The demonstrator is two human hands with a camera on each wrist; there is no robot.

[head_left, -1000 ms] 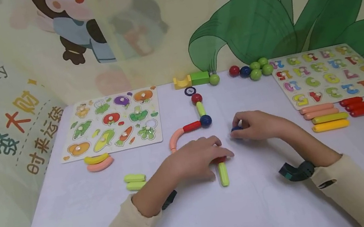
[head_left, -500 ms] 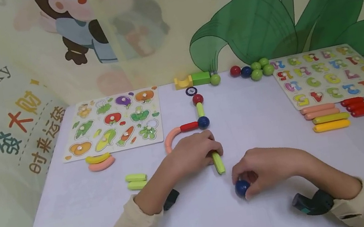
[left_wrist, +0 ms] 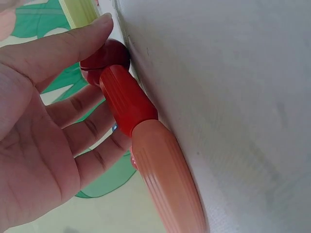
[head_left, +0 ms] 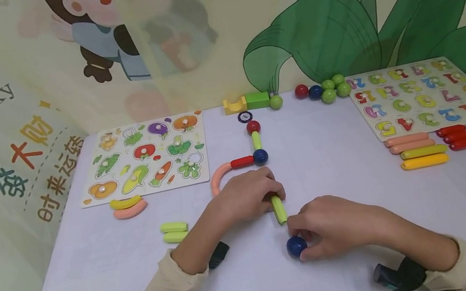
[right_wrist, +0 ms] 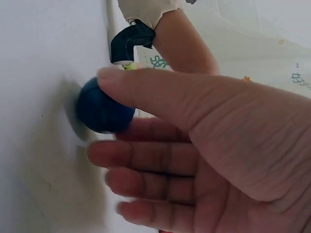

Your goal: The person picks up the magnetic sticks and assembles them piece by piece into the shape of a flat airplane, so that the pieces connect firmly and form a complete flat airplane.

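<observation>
In the head view my left hand (head_left: 248, 195) covers a red ball. The left wrist view shows thumb and fingers pinching that red ball (left_wrist: 109, 56), with a light green stick (left_wrist: 77, 12) on one side and a short red stick (left_wrist: 127, 99) on the other. A pink curved stick (left_wrist: 167, 177) continues from the red one. Near the green stick's free end, my right hand (head_left: 338, 226) holds a loose blue ball (head_left: 296, 247) between thumb and fingers. Beyond my left hand, another red stick (head_left: 242, 162), blue ball (head_left: 260, 156), green stick (head_left: 256, 140) and red ball (head_left: 253, 127) form a chain.
A vegetable puzzle board (head_left: 146, 158) lies at left, a number puzzle board (head_left: 425, 96) at right. Yellow (head_left: 424, 161), pink and red sticks lie below the latter. Two green sticks (head_left: 173, 227) lie left of my arm. Several green balls (head_left: 329, 95) sit at the back.
My right hand has brought the blue ball toward me, then left toward the green stick. My left hand has taken hold of the red ball, and its green stick has shifted slightly away from me.
</observation>
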